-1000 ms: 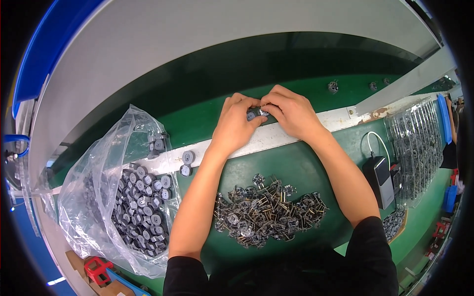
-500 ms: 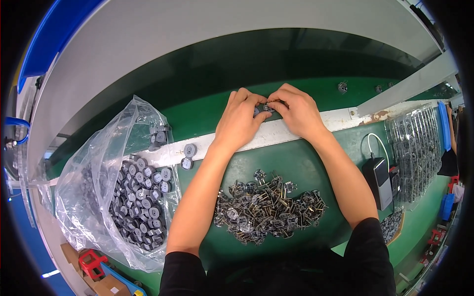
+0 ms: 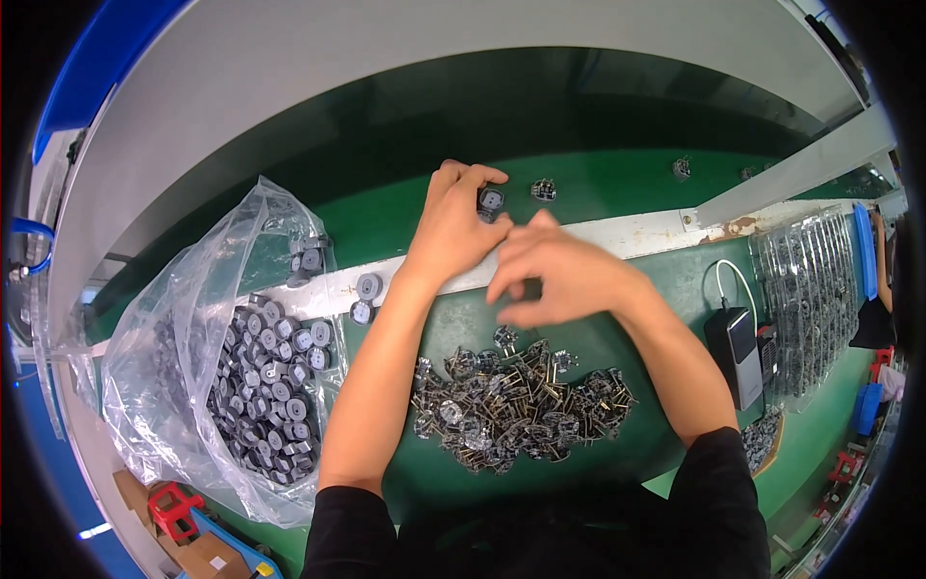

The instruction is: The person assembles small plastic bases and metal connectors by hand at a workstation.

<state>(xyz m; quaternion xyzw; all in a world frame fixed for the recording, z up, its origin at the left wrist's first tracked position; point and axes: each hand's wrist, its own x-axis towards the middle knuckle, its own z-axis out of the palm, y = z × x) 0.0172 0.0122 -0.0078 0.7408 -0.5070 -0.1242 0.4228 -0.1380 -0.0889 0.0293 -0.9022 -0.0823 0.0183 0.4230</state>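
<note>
Left hand [image 3: 453,227] pinches a small grey part [image 3: 491,201]; right hand [image 3: 559,275] hovers beside.

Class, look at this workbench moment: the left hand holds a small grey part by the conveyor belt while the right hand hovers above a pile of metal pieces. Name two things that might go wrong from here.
1. The left hand pinches the small grey part only at its fingertips over the green belt; it might slip.
2. The right hand hovers just above the tangled pile of metal pieces; several may snag together when lifted.
</note>
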